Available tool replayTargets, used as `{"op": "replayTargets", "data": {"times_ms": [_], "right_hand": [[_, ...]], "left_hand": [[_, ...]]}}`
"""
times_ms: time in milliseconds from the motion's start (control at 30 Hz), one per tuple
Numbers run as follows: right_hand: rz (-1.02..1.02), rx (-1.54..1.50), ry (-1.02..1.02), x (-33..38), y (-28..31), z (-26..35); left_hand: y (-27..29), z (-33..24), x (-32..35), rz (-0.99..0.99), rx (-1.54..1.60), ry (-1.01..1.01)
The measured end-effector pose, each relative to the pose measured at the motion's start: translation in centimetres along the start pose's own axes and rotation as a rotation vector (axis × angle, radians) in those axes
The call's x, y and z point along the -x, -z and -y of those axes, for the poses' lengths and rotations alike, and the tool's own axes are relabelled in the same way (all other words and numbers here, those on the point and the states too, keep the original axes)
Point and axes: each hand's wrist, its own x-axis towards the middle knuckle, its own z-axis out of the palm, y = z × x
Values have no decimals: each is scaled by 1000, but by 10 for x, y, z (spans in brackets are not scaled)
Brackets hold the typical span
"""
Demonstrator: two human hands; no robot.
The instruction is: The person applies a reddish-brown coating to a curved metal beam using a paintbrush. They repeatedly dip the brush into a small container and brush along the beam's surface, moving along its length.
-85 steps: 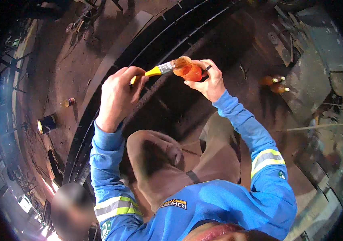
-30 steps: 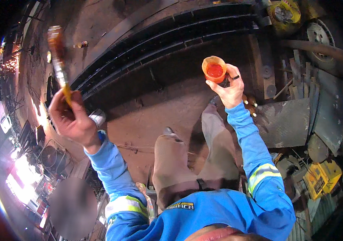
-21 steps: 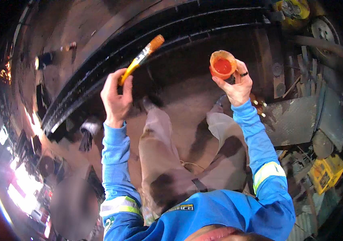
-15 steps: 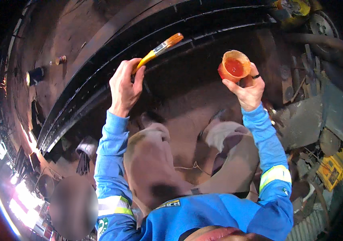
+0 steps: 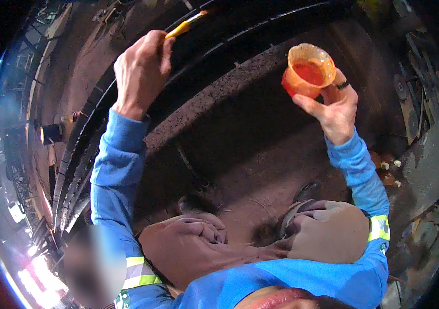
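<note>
The left hand [image 5: 141, 72] is raised at the far left, closed around the handle of a brush [image 5: 186, 24] whose tip points far and right over the steel beam [image 5: 96, 129]. That beam runs from the near left to the far right. The right hand [image 5: 335, 110] is at the right, well apart, gripping a cup [image 5: 308, 69] with paint [image 5: 308, 72] in it. Below, the 2 knees [image 5: 260, 242] lie near, above the floor [image 5: 240, 129].

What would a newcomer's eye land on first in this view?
Probably the orange cup of red paint, raised in the right hand at the upper right. Next, the yellow-handled brush gripped by the left hand at the top, reaching toward the long dark steel beam that curves across the rusty floor.
</note>
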Motion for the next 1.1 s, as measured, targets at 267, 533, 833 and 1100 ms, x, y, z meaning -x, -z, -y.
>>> {"op": "replayTargets", "data": {"times_ms": [267,533,833,1100], "right_hand": [[-1,-29,-38,37,-12,18],[49,6,-52,50,-24,24],[75,37,9,55,-31,24],[98,38,15,60,-31,26]], "left_hand": [[5,4,0,-13,56,7],[-2,1,2,75,-72,12],[3,-1,-5,-30,-7,27],[13,11,3,96,-29,84]]}}
